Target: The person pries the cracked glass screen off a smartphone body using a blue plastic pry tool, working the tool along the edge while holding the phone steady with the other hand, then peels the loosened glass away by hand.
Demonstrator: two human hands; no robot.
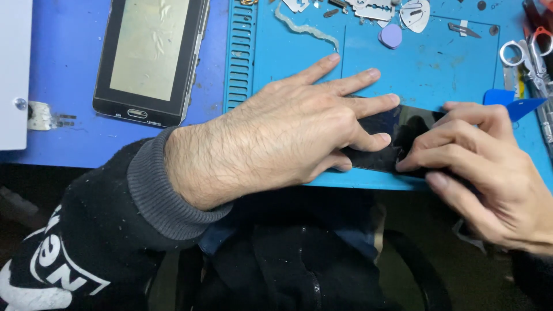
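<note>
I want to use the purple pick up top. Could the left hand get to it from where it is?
Probably yes. The left hand lies flat on the black phone, and only bare blue mat sits between its fingers and the purple pick. It would have to let go of the phone first.

Left hand (276, 138) lies flat, palm down, fingers spread and pointing right. Right hand (489, 167) sits just beside it, fingers curled, tips pressing down close to the left fingertips.
</note>
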